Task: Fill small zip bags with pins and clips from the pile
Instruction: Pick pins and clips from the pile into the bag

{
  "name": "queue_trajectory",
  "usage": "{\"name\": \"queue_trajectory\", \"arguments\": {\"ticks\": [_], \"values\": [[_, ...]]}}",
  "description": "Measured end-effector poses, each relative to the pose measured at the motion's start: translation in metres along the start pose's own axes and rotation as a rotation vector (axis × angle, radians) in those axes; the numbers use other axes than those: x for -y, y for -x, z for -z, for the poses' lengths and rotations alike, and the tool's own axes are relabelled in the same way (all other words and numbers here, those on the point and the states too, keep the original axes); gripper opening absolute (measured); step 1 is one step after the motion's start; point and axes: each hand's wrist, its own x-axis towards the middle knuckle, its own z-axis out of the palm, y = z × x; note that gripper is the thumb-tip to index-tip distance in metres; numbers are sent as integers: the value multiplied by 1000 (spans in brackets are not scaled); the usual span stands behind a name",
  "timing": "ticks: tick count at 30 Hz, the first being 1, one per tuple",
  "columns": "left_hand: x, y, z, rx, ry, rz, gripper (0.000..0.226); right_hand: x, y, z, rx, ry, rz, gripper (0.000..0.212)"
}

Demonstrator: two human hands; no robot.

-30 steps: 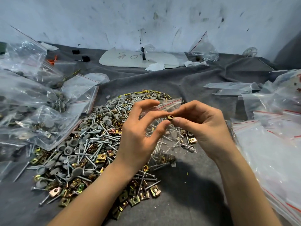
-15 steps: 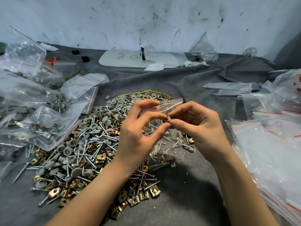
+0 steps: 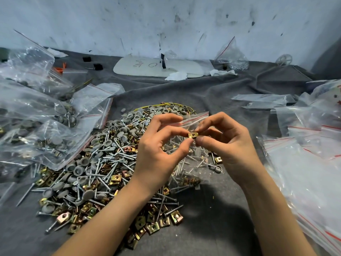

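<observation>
A pile [image 3: 103, 163] of silver screws, grey caps and gold clips covers the grey cloth in the middle. Above its right part I hold a small clear zip bag [image 3: 192, 120] with a red line at its mouth and screws inside. My left hand [image 3: 158, 150] pinches the bag's mouth between thumb and forefinger. My right hand [image 3: 227, 145] pinches a gold clip [image 3: 193, 135] with a hole in it, right at the bag's opening and touching my left fingertips.
Filled zip bags [image 3: 36, 135] lie heaped at the left. A stack of unfilled zip bags [image 3: 304, 172] lies along the right side. A white board [image 3: 156, 68] and a standing bag [image 3: 230, 56] sit at the back by the wall. Grey cloth [image 3: 212, 228] shows bare in front.
Both hands stayed together over the bag. The clip in my right fingers has turned, so its flat face with the hole now shows at the bag's mouth.
</observation>
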Motion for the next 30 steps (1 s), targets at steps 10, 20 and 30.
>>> {"name": "queue_trajectory", "arguments": {"ticks": [10, 20, 30], "values": [[-5, -2, 3, 130, 26, 29, 17, -9, -3, 9, 100, -218, -66, 22], [-5, -5, 5, 217, -6, 18, 14, -8, -2, 13, 135, -281, -182, 28], [-1, -7, 5, 265, -259, -108, 15, 20, 6, 8, 119, 759, -40, 20]]}}
